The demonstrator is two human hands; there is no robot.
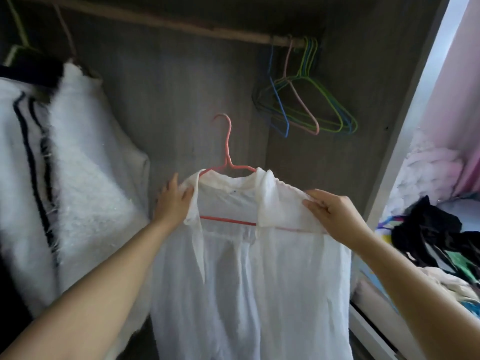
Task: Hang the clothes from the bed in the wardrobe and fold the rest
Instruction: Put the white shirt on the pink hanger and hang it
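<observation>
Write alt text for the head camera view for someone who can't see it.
Two hands hold a sheer white shirt on a pink hanger before an open wardrobe, the left hand and right hand each pinching a shoulder. Empty coloured hangers hang from the rail; fuzzy white garments hang left.

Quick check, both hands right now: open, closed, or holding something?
Left hand: grips the left shoulder of the white shirt on the pink hanger.
Right hand: pinches the shirt's right shoulder.
</observation>
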